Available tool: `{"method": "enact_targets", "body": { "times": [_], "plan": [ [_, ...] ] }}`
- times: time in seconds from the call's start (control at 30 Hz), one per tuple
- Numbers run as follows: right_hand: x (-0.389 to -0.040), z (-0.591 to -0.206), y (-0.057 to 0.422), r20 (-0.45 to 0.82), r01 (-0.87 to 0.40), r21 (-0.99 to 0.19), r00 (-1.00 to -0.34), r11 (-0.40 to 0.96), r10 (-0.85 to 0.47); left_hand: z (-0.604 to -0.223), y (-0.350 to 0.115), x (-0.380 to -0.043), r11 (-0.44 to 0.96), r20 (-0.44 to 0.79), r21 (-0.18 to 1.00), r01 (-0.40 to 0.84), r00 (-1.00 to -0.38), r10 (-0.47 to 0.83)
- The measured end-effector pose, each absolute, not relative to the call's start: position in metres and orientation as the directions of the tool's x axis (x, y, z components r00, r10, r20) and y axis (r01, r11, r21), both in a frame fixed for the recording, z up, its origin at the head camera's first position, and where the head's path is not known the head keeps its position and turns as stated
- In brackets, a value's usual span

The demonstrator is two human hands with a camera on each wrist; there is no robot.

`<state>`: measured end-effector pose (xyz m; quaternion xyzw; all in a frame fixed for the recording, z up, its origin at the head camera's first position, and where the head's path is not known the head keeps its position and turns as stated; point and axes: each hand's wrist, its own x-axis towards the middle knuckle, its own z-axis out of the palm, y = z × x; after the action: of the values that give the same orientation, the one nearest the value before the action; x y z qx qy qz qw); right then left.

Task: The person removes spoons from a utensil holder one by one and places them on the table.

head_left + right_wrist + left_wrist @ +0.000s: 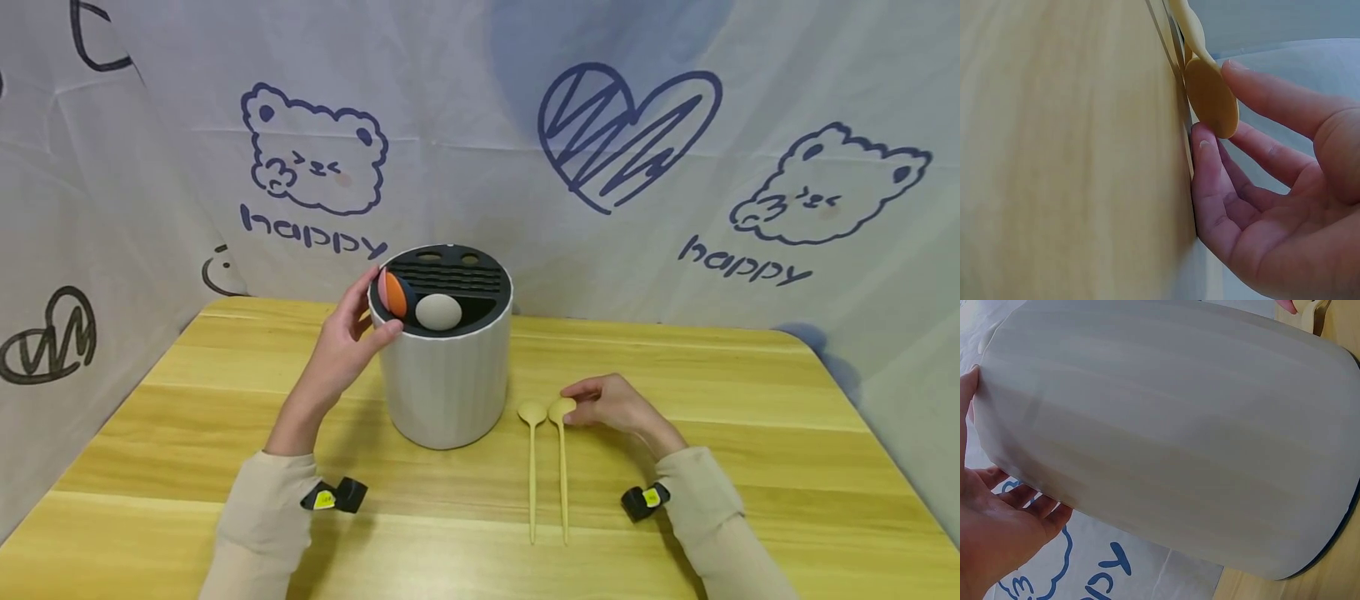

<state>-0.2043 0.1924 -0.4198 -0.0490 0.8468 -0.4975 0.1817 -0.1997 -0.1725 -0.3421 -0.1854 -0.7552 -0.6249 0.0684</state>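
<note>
A white ribbed utensil holder with a black slotted top stands upright on the table. My left hand grips its upper left rim, thumb at the front edge and the other fingers round the side, as the left wrist view also shows on the holder's wall. Two pale yellow spoons lie side by side to the right of the holder, bowls pointing away. With thumb and fingers, my right hand pinches the bowl of the right spoon. The left spoon lies untouched beside it.
Rounded pink, orange and navy pieces and a pale grey oval head sit in the holder's front opening. Behind the wooden table hangs a printed cloth, close to the holder's back.
</note>
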Motion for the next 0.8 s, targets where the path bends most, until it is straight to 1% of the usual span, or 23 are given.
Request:
{"method": "enact_targets", "body": {
  "times": [0.37, 0.7, 0.8],
  "plan": [
    [-0.2035, -0.4193, 0.1898, -0.219, 0.062, -0.865, -0.939, 0.498, -0.265, -0.3422, -0.1727, -0.1991, 0.156, 0.335, 0.917, 0.366, -0.922, 0.194],
    [-0.2029, -0.4193, 0.1917, -0.229, 0.087, -0.88, -0.939, 0.466, -0.257, -0.3421, -0.1728, -0.1991, 0.161, 0.334, 0.917, 0.366, -0.922, 0.197],
    [-0.2034, -0.4192, 0.1939, -0.229, 0.086, -0.888, -0.935, 0.451, -0.272, -0.3423, -0.1723, -0.1992, 0.159, 0.335, 0.917, 0.367, -0.922, 0.196]
  ]
}}
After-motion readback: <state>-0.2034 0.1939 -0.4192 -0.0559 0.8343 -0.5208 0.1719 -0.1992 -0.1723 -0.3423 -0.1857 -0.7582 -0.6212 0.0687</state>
